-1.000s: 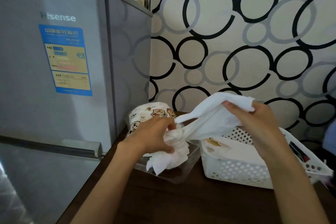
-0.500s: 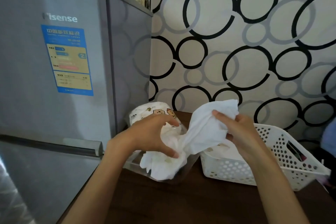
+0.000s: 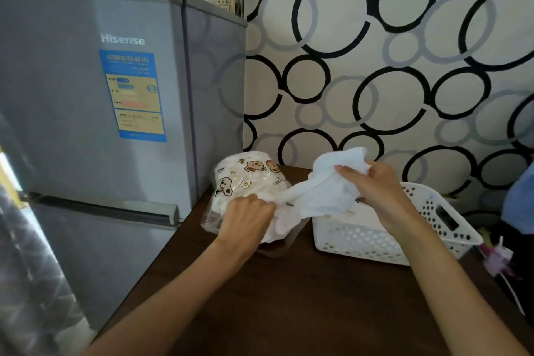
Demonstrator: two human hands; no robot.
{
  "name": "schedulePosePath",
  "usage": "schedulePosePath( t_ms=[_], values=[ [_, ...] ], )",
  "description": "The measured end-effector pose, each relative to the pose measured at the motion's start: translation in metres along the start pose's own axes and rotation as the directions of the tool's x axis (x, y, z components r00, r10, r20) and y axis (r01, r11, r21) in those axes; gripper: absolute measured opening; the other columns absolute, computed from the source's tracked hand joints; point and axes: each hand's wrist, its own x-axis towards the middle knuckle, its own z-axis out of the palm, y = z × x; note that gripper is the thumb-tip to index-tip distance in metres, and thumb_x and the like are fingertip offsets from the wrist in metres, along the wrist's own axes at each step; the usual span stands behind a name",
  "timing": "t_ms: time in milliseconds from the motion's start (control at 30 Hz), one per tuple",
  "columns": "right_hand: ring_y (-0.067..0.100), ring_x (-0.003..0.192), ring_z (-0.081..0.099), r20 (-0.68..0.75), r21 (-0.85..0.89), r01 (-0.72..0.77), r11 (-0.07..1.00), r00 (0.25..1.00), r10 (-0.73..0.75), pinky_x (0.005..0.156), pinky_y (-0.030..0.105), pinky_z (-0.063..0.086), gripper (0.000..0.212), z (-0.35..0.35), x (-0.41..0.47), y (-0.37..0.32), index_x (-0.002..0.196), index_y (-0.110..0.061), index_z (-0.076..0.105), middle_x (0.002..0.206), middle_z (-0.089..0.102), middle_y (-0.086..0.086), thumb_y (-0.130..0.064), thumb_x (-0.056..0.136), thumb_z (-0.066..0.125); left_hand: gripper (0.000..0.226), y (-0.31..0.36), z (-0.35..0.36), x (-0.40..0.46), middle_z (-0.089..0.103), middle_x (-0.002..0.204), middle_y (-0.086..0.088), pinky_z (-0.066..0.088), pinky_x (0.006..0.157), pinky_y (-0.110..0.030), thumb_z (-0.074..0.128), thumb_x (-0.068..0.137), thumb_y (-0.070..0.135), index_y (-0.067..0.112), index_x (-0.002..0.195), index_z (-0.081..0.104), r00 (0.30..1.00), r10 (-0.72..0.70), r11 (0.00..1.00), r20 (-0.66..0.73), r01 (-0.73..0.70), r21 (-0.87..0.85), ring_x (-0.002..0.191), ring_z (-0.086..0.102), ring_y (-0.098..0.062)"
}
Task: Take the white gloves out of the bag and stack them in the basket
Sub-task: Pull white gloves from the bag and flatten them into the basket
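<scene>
- Gripping a bunched white glove, the right hand has its fingers curled over the top of the cloth and holds it up just above the near left corner of the basket.
- Pinching the lower end of the same stretch of white cloth, the left hand has its fingers curled at the mouth of the clear bag; the cloth runs taut between the two hands.
- More white gloves lie crumpled under the left hand, half in the bag, hanging toward the table.
- Just right of the bag sits the white basket with holes in its walls and a slot handle at its far end; something pale lies in it, but I cannot tell what.
- Behind the left hand, touching the bag, stands a cream bundle printed with little cartoon bears.
- Everything rests on the dark brown table, which butts against a grey fridge on the left bearing a blue and yellow label.
- Behind the table, the wall is papered with black and grey rings.
</scene>
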Motion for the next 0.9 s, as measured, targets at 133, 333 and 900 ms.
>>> schedulePosePath(
  t_ms=[133,333,900],
  values=[
    [0.009,0.079,0.061,-0.051,0.030,0.013,0.999,0.999,-0.011,0.071,0.026,0.050,0.014,-0.006,-0.006,-0.007,0.079,-0.024,0.061,0.087,0.064,0.001,-0.015,0.090,0.061,0.031,0.005,0.008,-0.005,0.063,0.111,-0.006,0.036,0.068,-0.030,0.049,0.096,0.006,0.016,0.125,0.053,0.990,-0.038,0.995,0.134,0.025,0.101,0.104,0.058,-0.022],
    [0.019,0.094,0.064,-0.070,0.026,-0.048,0.999,0.996,0.049,0.077,0.032,0.051,0.027,-0.025,0.001,-0.017,0.114,-0.008,0.062,0.105,0.068,0.006,-0.022,0.090,0.061,0.024,-0.005,0.013,-0.015,0.063,0.115,-0.004,0.043,0.078,-0.031,0.048,0.096,0.011,0.017,0.119,0.055,0.963,-0.071,0.994,0.259,0.049,0.093,0.109,0.057,-0.022],
    [0.020,0.104,0.064,0.264,0.278,-0.130,0.952,0.963,0.054,0.091,0.036,0.048,0.033,-0.045,-0.001,0.001,0.114,-0.012,0.065,0.110,0.070,0.006,-0.025,0.084,0.060,0.018,0.010,-0.069,0.054,0.073,0.094,0.012,0.052,0.072,-0.015,0.064,0.089,0.035,0.026,0.104,0.069,0.968,0.161,0.092,0.194,0.181,-0.979,0.087,0.069,-0.003]
  ],
)
